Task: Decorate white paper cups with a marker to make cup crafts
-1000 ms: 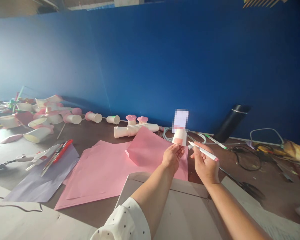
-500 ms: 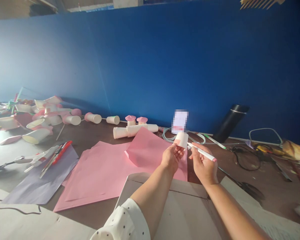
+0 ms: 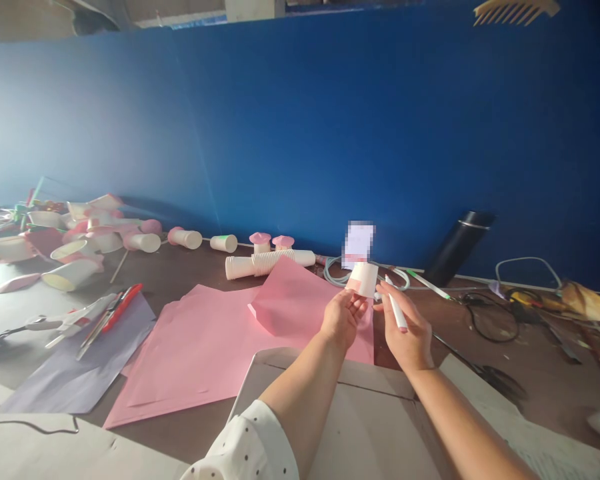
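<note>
My left hand [image 3: 344, 319] holds a small white paper cup [image 3: 366, 279] upside down, its fingers under the rim. A pale pink patch shows on the cup's left side. Just right of the cup, my right hand [image 3: 406, 333] grips a white marker pen [image 3: 397, 308] with a pink end. The pen's upper tip points up and away, apart from the cup. Under and left of my hands lie sheets of pink paper [image 3: 195, 347], one with a folded edge. A stack of paper cups [image 3: 270, 263] lies on its side behind the paper.
Two cups with pink caps [image 3: 260, 241] stand behind the stack. Scissors and a red-handled cutter [image 3: 123, 308] rest on grey paper [image 3: 80, 373] at left, near a pile of cups [image 3: 75, 247]. A black flask [image 3: 460, 247] leans against the blue wall; cables [image 3: 490, 320] lie at right.
The marker has swung from slanting down-right to nearly upright, and its tip has moved off the cup's side. My left hand still holds the cup in about the same place.
</note>
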A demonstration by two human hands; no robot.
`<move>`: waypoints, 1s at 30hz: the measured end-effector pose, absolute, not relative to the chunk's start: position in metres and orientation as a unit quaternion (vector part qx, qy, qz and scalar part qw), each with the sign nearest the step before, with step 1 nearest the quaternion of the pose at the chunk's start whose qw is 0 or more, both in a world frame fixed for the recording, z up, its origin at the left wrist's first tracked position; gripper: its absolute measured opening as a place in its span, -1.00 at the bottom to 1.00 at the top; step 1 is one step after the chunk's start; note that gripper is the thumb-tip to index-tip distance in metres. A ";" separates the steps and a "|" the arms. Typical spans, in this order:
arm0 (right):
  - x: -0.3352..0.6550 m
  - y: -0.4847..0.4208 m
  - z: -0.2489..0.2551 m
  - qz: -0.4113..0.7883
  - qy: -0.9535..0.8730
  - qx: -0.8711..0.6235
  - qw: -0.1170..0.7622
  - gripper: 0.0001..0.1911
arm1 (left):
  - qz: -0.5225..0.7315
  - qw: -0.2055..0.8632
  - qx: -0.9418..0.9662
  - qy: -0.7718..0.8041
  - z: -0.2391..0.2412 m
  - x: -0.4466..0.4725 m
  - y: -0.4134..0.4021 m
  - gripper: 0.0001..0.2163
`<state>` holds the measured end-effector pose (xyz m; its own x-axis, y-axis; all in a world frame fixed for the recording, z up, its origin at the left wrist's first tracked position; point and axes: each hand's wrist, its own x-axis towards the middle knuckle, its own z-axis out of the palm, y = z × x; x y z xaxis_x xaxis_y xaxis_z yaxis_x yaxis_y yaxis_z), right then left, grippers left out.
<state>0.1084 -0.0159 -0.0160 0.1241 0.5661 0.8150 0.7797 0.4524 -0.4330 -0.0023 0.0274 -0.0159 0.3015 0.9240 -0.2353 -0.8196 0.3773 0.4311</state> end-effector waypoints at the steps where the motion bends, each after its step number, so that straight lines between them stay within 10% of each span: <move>1: 0.109 -0.015 -0.017 -0.103 -0.658 -0.513 0.542 -0.71 | 0.546 0.798 0.120 0.224 -0.016 -0.003 0.027 -0.91; 30: 0.109 -0.015 -0.022 -0.117 -0.683 -0.526 0.492 -0.69 | 0.499 0.819 0.233 0.162 -0.021 -0.001 0.024 -0.83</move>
